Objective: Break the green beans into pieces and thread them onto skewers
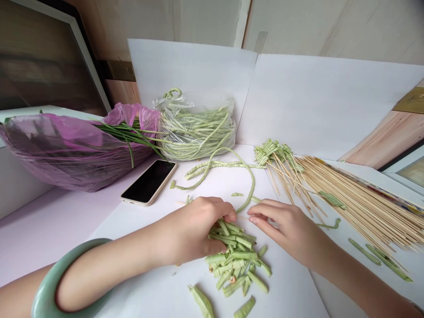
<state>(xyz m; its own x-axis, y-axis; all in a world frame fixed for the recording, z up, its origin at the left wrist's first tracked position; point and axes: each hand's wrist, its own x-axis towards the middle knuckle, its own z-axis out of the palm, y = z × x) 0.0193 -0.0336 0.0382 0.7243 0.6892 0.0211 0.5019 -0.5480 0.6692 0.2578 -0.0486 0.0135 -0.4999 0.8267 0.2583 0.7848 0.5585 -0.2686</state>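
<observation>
Cut beans (236,260), partly hidden, under left hand (195,229)

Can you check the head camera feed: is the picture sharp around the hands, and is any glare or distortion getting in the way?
Head view: sharp around the left hand, right hand and cut beans, with soft, even light and only faint shadows beneath them. Head view: the plastic bag shows a mild sheen, and wide-angle bending tilts the background edges.
</observation>
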